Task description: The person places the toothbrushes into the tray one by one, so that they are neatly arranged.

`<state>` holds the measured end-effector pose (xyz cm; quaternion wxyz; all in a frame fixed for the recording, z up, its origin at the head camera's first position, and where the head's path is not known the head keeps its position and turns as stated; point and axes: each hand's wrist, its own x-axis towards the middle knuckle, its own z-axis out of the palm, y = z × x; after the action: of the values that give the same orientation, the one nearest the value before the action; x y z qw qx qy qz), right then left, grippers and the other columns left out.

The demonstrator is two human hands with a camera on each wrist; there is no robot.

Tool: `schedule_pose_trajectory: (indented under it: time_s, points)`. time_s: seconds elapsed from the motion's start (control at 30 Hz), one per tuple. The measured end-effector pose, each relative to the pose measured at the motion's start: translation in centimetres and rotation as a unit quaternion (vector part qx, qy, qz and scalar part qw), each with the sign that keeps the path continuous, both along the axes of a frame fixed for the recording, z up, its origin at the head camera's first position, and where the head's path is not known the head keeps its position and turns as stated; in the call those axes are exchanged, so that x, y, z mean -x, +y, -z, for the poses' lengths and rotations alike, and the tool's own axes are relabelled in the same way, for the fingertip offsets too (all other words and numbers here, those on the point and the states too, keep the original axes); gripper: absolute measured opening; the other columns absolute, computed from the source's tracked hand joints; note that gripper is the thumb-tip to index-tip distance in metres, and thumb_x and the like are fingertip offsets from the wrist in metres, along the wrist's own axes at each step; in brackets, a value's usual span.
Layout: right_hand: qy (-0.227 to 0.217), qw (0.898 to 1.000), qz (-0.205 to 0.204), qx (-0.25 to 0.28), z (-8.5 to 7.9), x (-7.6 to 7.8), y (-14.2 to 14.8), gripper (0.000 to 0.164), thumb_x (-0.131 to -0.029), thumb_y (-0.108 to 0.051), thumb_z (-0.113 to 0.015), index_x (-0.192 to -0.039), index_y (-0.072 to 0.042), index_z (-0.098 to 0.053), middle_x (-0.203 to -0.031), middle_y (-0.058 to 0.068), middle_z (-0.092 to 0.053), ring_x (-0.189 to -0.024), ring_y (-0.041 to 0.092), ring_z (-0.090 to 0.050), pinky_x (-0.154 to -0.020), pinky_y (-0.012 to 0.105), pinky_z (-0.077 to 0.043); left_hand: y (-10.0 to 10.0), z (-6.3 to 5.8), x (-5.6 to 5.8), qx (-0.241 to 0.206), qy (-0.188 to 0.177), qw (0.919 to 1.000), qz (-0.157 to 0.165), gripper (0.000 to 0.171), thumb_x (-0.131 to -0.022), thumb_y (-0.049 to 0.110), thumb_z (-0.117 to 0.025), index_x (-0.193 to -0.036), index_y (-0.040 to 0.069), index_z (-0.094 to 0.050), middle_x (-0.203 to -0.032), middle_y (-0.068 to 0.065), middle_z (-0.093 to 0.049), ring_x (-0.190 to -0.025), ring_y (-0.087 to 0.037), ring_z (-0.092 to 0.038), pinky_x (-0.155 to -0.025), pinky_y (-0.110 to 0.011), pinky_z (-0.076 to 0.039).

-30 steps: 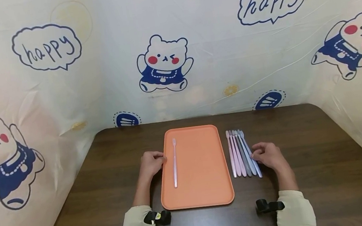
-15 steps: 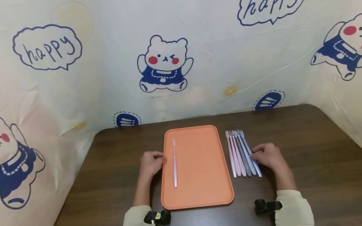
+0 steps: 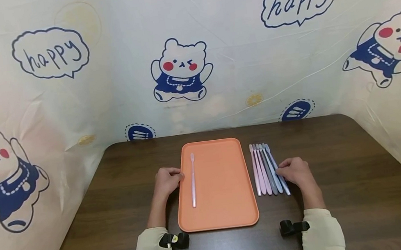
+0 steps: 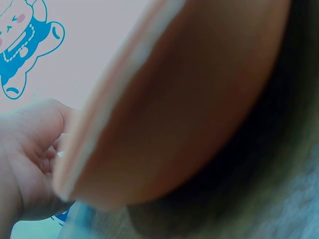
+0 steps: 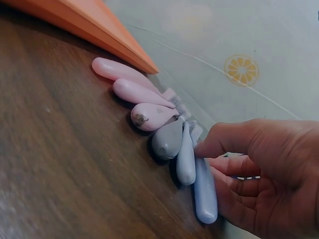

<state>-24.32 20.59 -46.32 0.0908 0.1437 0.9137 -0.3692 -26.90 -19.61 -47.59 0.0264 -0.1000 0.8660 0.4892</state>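
An orange tray (image 3: 222, 188) lies on the table with one pale pink toothbrush (image 3: 193, 187) along its left side. My left hand (image 3: 167, 181) grips the tray's left rim; in the left wrist view the tray's blurred edge hides most of the fingers. Right of the tray, several toothbrushes in pink, grey and blue lie side by side, heads at the far end. My right hand (image 3: 295, 170) pinches the outermost blue toothbrush (image 5: 206, 199) at its handle, thumb on the near side of the row. A lighter blue toothbrush (image 5: 186, 159) lies right beside it.
The dark wooden table (image 3: 122, 216) ends at a pale printed curtain (image 3: 238, 63) at the back and sides. Black wrist cameras sit at both cream sleeves (image 3: 322, 230). The tray's right rim stands close to the leftmost pink toothbrush (image 5: 124, 71).
My right hand and sleeve have shifted slightly left, staying at the outermost blue toothbrush. The left hand, tray and toothbrushes look unmoved.
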Motion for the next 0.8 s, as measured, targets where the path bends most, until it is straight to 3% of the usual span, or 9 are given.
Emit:
schedule_pose_trajectory:
  time_s: [0.53, 0.8]
  points:
    - [0.016, 0.999, -0.004, -0.037, 0.25, 0.08, 0.03, 0.029, -0.09, -0.023, -0.071, -0.101, 0.004, -0.072, -0.095, 0.019, -0.067, -0.085, 0.028, -0.06, -0.069, 0.033, -0.049, 0.22, 0.33, -0.16, 0.01, 0.007, 0.9999, -0.006, 0.027, -0.089, 0.011, -0.067, -0.111, -0.002, -0.076, -0.105, -0.021, -0.075, -0.074, -0.014, -0.07, -0.067, -0.03, -0.06]
    - [0.028, 0.999, -0.006, -0.026, 0.51, -0.02, 0.47, 0.03, -0.09, -0.024, -0.07, -0.101, 0.004, -0.072, -0.091, 0.016, -0.067, -0.081, 0.025, -0.06, -0.066, 0.03, -0.048, 0.25, 0.45, -0.18, 0.007, 0.013, 0.9999, -0.006, 0.027, -0.088, 0.01, -0.067, -0.111, -0.003, -0.076, -0.103, -0.022, -0.076, -0.073, -0.015, -0.071, -0.066, -0.03, -0.06]
